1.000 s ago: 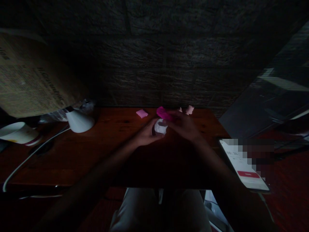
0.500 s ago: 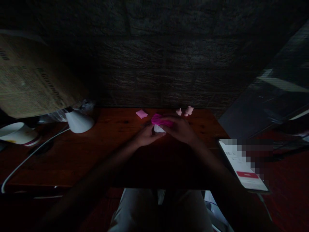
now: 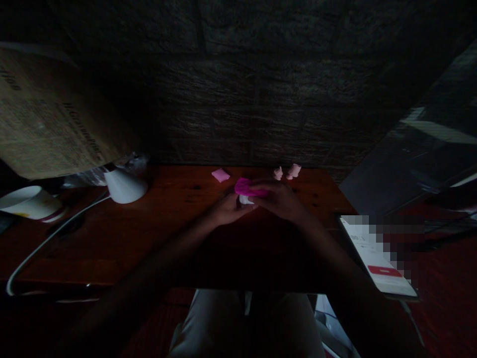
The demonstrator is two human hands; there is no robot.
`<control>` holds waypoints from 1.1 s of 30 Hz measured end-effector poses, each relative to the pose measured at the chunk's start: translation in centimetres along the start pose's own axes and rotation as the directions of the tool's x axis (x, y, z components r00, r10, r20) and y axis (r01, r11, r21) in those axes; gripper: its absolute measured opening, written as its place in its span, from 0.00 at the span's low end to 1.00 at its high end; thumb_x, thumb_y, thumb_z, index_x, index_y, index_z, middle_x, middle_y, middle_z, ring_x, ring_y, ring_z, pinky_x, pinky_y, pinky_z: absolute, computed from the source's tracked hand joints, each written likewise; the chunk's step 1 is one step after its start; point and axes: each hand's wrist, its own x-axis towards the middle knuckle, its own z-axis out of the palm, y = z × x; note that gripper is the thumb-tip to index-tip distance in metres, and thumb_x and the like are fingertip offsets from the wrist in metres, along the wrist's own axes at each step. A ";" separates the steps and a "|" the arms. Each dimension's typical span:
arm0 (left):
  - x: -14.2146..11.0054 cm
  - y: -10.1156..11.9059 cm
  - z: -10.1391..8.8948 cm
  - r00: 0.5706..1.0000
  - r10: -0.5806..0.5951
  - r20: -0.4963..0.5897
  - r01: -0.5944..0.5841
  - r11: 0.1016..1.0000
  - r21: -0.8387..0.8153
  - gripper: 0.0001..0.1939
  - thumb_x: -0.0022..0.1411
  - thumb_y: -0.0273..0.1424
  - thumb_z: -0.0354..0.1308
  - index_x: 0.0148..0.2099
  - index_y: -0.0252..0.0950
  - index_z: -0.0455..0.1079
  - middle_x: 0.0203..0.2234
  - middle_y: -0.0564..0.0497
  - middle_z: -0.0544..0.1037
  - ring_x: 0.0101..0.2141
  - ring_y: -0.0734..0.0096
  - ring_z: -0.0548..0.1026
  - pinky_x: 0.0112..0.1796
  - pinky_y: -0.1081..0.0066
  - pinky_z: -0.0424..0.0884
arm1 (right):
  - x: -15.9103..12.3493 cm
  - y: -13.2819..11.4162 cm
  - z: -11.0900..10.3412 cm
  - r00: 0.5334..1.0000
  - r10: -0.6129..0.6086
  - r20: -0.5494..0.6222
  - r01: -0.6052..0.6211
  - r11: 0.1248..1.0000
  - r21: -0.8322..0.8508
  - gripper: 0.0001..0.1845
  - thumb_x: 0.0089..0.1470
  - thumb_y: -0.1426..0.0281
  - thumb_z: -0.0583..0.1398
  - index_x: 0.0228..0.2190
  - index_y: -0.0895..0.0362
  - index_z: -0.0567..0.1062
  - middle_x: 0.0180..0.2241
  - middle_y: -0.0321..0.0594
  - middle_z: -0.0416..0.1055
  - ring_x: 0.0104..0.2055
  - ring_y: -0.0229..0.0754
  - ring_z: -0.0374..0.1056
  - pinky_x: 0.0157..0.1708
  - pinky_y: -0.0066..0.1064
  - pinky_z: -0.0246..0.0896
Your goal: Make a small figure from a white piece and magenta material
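My two hands meet above the far middle of the wooden table. A magenta piece [image 3: 244,186], soft-looking like modelling clay, lies over a white lump [image 3: 246,199]. My left hand [image 3: 228,209] is closed around the white lump from the left and below. From the right, my right hand [image 3: 280,200] curls its fingers over the magenta piece and touches it. The finger undersides and part of both pieces are hidden in the dim light. Behind my hands lie a flat pink square [image 3: 221,175], a small pale pink piece [image 3: 278,173] and a larger pale pink piece [image 3: 294,171].
A white cone-shaped lamp base [image 3: 126,186] with a cable stands at left, beside a paper cup [image 3: 28,201] and a large brown paper bag [image 3: 55,114]. A phone [image 3: 383,271] lies at the table's right edge. A dark brick wall [image 3: 242,89] rises behind.
My right fingers have shifted slightly over the magenta piece, which now covers a little more of the white lump. The whole view has shifted a little.
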 end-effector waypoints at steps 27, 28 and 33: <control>-0.2 -0.1 -1.4 0.996 -0.061 0.061 0.061 0.998 0.012 0.26 0.61 0.45 0.67 0.58 0.40 0.72 0.51 0.44 0.80 0.50 0.53 0.79 0.53 0.53 0.75 | 0.1 -1.6 -0.8 0.989 0.028 -0.145 -0.049 0.988 -0.143 0.21 0.67 0.55 0.55 0.34 0.53 0.82 0.38 0.41 0.83 0.39 0.46 0.78 0.44 0.36 0.69; -0.2 -0.2 -1.8 0.996 -0.062 0.061 0.061 0.998 0.013 0.30 0.59 0.46 0.69 0.59 0.41 0.71 0.53 0.44 0.79 0.52 0.52 0.78 0.54 0.53 0.74 | 0.1 -1.4 -0.9 0.982 0.048 -0.184 -0.077 0.985 -0.156 0.20 0.67 0.55 0.55 0.36 0.53 0.83 0.39 0.42 0.83 0.40 0.47 0.78 0.44 0.37 0.69; -0.4 0.2 -3.2 0.981 -0.080 -0.175 0.107 0.983 0.150 0.55 0.47 0.50 0.75 0.71 0.37 0.57 0.65 0.34 0.68 0.63 0.41 0.69 0.62 0.45 0.66 | 0.1 -0.2 -0.8 0.935 0.204 -0.289 -0.261 0.950 -0.173 0.24 0.67 0.52 0.54 0.36 0.55 0.82 0.35 0.45 0.82 0.37 0.48 0.77 0.41 0.38 0.69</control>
